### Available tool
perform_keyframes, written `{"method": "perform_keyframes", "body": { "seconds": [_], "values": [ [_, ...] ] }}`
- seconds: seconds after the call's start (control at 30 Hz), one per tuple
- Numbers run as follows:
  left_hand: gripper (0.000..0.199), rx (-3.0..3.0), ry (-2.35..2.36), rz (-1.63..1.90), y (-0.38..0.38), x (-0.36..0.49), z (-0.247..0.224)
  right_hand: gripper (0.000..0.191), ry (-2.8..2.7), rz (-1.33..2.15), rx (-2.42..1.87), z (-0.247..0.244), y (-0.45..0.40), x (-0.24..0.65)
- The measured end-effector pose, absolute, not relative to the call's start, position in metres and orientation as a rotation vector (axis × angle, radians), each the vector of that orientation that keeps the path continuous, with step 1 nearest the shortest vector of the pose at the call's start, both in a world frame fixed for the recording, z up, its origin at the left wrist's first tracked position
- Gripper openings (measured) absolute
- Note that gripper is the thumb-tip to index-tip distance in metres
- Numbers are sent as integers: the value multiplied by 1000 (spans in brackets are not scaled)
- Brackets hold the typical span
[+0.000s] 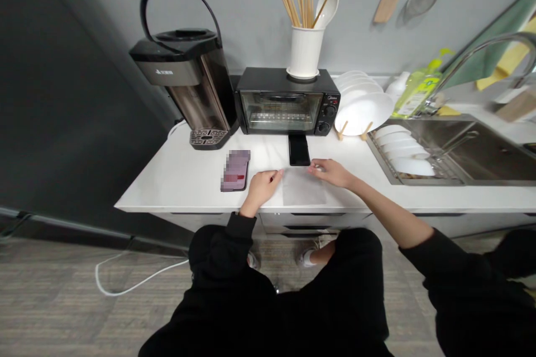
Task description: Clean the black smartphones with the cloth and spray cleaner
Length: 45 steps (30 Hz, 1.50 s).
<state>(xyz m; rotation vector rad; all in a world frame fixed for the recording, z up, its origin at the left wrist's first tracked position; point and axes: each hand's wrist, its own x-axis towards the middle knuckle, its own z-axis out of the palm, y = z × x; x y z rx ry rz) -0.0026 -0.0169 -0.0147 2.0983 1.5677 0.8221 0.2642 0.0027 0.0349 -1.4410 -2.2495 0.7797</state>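
Observation:
A thin, translucent whitish sheet [304, 188] lies at the front of the white counter. My left hand [263, 187] pinches it at the upper left corner, thumb and forefinger together. At the upper right corner, the fingers of my right hand [331, 172] are closed on its edge. Just beyond the sheet lies a flat black phone-like slab [298, 150], its far end close against the toaster oven. A purple phone-sized item [237, 170], partly blurred out, rests to the left of my left hand. What the sheet is made of, I cannot tell.
Behind stand a black toaster oven [285, 106] with a white chopstick holder [307, 50] on top, and a tall water dispenser [196, 89]. To the right are racked white plates [364, 111] and a sink [498, 150] with bowls [404, 150]. Drawers [310, 223] run below the counter edge.

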Motion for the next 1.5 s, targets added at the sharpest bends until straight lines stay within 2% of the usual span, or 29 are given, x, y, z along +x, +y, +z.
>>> {"method": "perform_keyframes", "body": {
  "seconds": [0.13,0.3,0.63,0.97,1.2,1.37,1.5],
  "values": [
    [54,2106,1565,816,-17,-3,-15,25,-2379,485,-1616,19,10,256],
    [53,2112,1570,809,-17,-3,-16,34,-2492,343,-1666,16,10,254],
    [53,2103,1569,809,-17,-3,-15,29,-2503,369,-1670,15,12,253],
    [53,2101,1561,832,-17,-2,-16,27,-2266,698,-1455,17,12,261],
    [53,2105,1565,839,-18,-3,-15,66,-1847,998,-1018,54,4,271],
    [53,2101,1556,842,-18,-2,-15,61,-1538,1153,-759,90,-25,278],
    [52,2100,1554,842,-17,-2,-16,66,-1504,1281,-632,112,-35,278]
  ]
}}
